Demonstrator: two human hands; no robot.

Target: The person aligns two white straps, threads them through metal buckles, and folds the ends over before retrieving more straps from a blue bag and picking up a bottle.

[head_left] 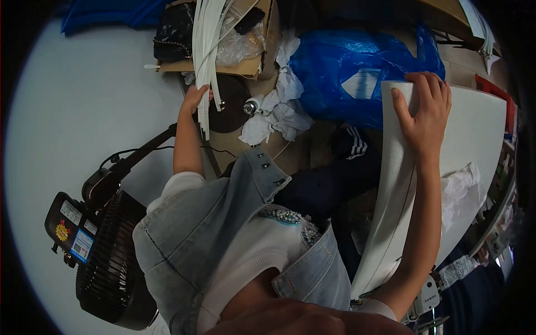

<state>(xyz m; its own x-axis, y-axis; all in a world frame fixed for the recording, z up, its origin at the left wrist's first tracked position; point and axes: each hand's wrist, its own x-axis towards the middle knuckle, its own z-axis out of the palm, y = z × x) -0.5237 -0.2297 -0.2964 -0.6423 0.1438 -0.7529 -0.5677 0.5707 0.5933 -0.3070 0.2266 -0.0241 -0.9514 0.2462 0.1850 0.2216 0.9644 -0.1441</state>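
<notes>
My left hand (196, 98) is closed around a bundle of long, thin white strips (205, 61). They hang below the hand and reach up over a cardboard box (259, 66). My right hand (425, 114) lies on the corner of a white tabletop (474, 120). Its thumb is spread apart and its fingertips reach the far edge. A crumpled piece of white paper (460, 190) lies on the tabletop beside my right forearm.
A black fan (117, 262) stands on the left by the pale wall. A big blue plastic bag (335, 61) sits ahead on the floor, with crumpled white paper (287, 111) beside it. Part of a sewing machine (427, 296) shows at the lower right.
</notes>
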